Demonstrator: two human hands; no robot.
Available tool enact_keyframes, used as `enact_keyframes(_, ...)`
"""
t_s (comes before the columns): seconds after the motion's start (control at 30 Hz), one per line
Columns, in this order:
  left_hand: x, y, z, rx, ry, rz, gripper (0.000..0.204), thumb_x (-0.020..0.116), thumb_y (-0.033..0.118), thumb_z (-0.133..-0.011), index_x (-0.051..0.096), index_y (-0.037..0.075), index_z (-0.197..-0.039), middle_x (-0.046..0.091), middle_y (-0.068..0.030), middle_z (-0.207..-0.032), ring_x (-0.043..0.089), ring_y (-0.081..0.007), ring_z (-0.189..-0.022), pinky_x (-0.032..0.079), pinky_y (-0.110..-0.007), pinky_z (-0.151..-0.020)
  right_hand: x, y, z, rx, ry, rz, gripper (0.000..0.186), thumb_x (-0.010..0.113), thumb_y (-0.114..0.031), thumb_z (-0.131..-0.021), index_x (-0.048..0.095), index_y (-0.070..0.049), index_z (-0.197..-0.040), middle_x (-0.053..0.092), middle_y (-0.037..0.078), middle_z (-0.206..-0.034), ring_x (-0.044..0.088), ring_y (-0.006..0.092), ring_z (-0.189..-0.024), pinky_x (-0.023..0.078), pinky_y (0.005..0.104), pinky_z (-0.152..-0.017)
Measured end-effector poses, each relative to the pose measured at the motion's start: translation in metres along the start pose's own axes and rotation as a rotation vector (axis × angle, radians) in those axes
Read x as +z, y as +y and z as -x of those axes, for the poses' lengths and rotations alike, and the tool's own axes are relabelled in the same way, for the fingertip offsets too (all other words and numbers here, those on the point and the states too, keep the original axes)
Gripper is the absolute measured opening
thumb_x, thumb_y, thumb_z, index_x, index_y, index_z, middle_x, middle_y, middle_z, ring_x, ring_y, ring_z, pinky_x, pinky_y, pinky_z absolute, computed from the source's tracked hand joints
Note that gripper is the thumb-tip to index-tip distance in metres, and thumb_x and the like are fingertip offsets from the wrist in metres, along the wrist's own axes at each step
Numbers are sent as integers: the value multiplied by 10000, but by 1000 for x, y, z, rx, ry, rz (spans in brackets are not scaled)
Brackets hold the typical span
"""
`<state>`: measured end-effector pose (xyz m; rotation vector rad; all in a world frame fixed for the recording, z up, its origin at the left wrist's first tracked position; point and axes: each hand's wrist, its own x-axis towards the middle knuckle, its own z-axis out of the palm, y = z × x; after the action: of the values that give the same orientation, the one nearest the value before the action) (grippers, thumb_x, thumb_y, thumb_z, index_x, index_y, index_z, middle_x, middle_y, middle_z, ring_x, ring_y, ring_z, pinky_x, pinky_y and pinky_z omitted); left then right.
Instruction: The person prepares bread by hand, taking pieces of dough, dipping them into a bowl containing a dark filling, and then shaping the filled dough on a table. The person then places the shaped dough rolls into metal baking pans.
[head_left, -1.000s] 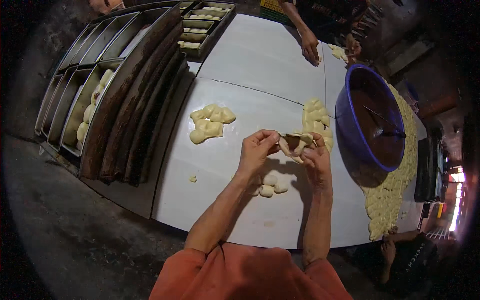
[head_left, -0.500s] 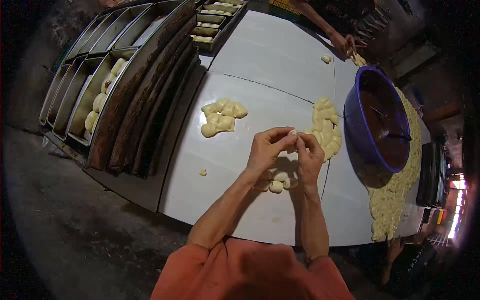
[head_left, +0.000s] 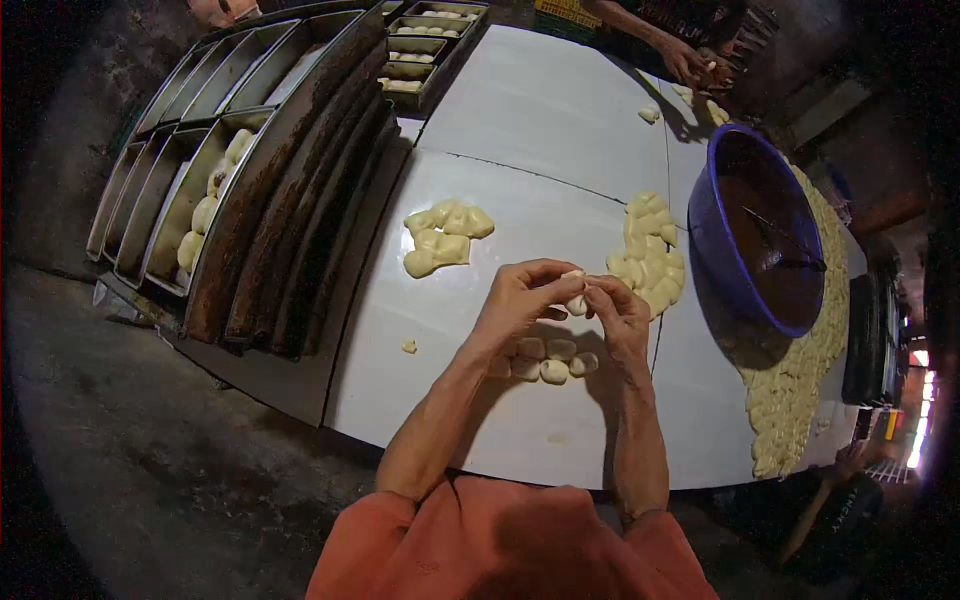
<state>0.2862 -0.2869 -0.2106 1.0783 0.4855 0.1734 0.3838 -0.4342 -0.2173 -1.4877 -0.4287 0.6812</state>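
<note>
Table [head_left: 545, 120], white and crossed by dark seams, spreads beneath your fingers [head_left: 543, 270]. Well to their left you have a stack of metal pans [head_left: 275, 190], one compartment holding a line of dough balls [head_left: 203, 215]; more filled pans [head_left: 405, 105] sit beyond it. Off to their right, a purple basin [head_left: 705, 230] with brown contents and a dark-handled tool [head_left: 795, 264] stands between your fingers and most of a broad sheet of dough pieces [head_left: 790, 400]. One dough cluster [head_left: 650, 265] lies near your right fingertips, another [head_left: 440, 240] farther out on the left. A co-worker's hands [head_left: 685, 60] are at the far right. Below your fingers is a group of rounded pieces [head_left: 553, 371], partly behind your left wrist, with a dough scrap [head_left: 409, 346] farther left.

Your forearms rise and converge from the lower edge, elbows spread. Your left hand [head_left: 518, 300] and right hand [head_left: 625, 320] face each other, fingers bent and closed in a pinch on a small piece of dough [head_left: 576, 303], which sits between both sets of fingertips, above the table.
</note>
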Motion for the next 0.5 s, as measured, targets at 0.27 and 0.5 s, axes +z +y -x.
enact_keyframes(0.27,-3,0,7,26,-6,5,292,729,211,-935,708,10,-1146,723,-77,-1016,696,-150,-906,586,-289,-769,-2,10,3,-564,-54,343,315,774,-85,-831,711,-61,-1139,641,104,-1151,578,175,-1088,491,320,-844)
enact_keyframes(0.5,-15,-15,6,77,-167,-65,216,620,121,-971,721,20,-1134,723,-75,-1072,698,-148,-935,604,-295,-767,16,12,13,-396,103,168,199,691,-84,-925,626,-38,-1107,620,83,-1038,576,181,-1018,480,349,-884)
